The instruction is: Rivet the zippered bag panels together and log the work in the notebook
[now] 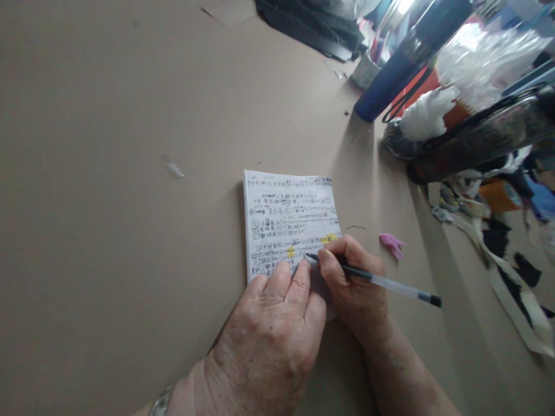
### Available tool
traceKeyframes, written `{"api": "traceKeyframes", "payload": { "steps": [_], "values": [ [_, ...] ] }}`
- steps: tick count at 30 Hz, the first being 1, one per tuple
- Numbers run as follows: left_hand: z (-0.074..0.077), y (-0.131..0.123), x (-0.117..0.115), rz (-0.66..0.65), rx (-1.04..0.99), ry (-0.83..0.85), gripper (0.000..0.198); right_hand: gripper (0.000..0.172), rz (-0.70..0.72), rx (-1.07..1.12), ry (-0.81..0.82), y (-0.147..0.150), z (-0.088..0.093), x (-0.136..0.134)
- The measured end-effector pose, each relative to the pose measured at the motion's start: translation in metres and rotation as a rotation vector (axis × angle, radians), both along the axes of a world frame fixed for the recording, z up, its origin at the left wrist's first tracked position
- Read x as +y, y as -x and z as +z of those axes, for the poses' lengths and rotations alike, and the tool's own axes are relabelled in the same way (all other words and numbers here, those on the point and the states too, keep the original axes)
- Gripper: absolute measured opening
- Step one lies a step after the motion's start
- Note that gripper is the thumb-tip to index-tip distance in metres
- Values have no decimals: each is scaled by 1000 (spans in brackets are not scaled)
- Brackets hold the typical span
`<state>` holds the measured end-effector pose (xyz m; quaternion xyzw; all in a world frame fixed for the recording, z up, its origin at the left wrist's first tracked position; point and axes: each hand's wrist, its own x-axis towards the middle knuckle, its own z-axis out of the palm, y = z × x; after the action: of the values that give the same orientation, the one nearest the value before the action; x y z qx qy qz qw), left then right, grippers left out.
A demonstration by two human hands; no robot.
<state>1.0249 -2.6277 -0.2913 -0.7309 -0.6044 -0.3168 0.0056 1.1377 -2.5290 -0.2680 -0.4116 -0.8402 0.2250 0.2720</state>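
A small notepad [290, 214] covered in dark handwriting, with a few yellow highlighted spots, lies on the tabletop [108, 173]. My left hand [277, 329] rests flat over its lower part, fingers spread a little. In my right hand [355, 283] is a pen [390, 284] with a clear barrel and black end, pinched between thumb and fingers. The pen's tip is at the page, just beyond my left fingertips. Both hands hide the bottom of the page.
A pink scrap [392, 246] lies right of the notepad. At the upper right stand a blue bottle [390, 75], a grey cup [366, 72], a dark bottle [477, 136] and plastic bags [485, 63]. Straps and scraps [503, 277] are heaped at the right. A clear bit [176, 169] lies left.
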Motion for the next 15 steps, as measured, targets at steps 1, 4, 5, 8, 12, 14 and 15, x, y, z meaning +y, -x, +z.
{"api": "traceKeyframes", "payload": {
  "steps": [1, 4, 5, 8, 12, 14, 15],
  "values": [
    [0, 0, 0, -1, -3, 2, 34, 19, -3, -6, -5, 0, 0, 0],
    [-1, -1, -1, -2, -12, 8, 33, 20, 0, -13, -3, -1, 1, 0],
    [-1, -1, -1, -5, -15, 12, 33, 20, 4, -15, 1, -2, 1, 0],
    [0, -1, -2, -2, -14, 8, 34, 19, 16, -14, 9, -2, 1, 0],
    [1, 0, -2, 6, -18, 4, 36, 19, 7, 4, 11, -1, 1, 0],
    [2, 0, -1, 7, -20, 0, 37, 19, 4, 5, 16, -1, 1, 0],
    [2, 0, 0, 8, -20, -4, 37, 19, 1, 2, 15, -1, 1, 0]
  ]
}}
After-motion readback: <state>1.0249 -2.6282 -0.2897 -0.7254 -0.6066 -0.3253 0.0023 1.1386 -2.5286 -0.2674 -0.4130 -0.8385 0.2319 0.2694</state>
